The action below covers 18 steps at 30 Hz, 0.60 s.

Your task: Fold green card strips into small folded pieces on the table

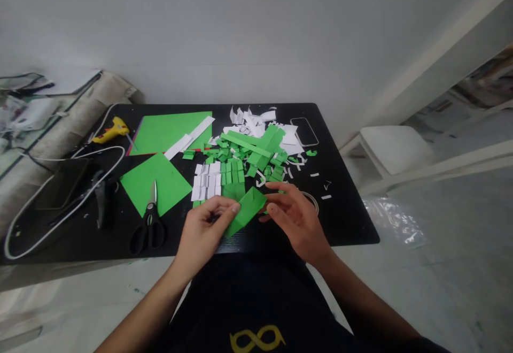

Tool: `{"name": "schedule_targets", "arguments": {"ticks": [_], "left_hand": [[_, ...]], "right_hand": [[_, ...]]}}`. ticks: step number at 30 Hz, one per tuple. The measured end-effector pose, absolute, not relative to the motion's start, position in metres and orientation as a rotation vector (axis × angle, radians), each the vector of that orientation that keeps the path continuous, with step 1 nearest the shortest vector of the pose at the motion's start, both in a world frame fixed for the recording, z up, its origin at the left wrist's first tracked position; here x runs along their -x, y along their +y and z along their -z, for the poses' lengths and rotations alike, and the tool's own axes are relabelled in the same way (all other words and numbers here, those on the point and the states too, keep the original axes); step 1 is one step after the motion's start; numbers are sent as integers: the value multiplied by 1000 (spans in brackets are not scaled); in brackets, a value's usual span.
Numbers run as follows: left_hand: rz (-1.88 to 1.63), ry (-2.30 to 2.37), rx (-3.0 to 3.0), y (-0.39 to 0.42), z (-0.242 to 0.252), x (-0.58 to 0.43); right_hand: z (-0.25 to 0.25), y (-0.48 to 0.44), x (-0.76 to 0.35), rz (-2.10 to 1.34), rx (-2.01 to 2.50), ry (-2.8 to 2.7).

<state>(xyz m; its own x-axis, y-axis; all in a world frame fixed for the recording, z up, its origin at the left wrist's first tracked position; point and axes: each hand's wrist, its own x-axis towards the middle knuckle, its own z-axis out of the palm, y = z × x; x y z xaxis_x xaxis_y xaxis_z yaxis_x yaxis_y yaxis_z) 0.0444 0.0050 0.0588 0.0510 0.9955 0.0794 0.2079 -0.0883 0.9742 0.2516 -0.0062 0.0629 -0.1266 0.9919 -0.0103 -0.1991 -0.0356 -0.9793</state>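
A folded green paper piece (247,208) is held over the near edge of the black table (352,219). My left hand (206,227) pinches its lower left part between thumb and fingers. My right hand (296,216) touches its right edge with thumb and fingertips, the other fingers loosely spread. Just beyond lie rows of small folded green pieces (232,174) and white pieces (207,182), and a heap of green and white strips and scraps (260,147).
Black-handled scissors (149,224) lie on a green sheet (156,182); a larger green sheet (170,131) sits behind. A yellow glue gun (110,131), a white cable (60,214), a phone (304,131) and a white chair (390,147) to the right are in view.
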Motion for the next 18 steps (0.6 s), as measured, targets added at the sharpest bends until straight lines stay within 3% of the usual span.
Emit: {"name": "schedule_targets", "arguments": {"ticks": [9,18], "left_hand": [[-1020,1118,-1346,0,-61,-52],[-1134,1023,-1456,1,-62,-47]], "right_hand": [[-56,-2,-246,-1268,1088,-1043],[-61,-1,-250,-1263,1089,-1234]]}}
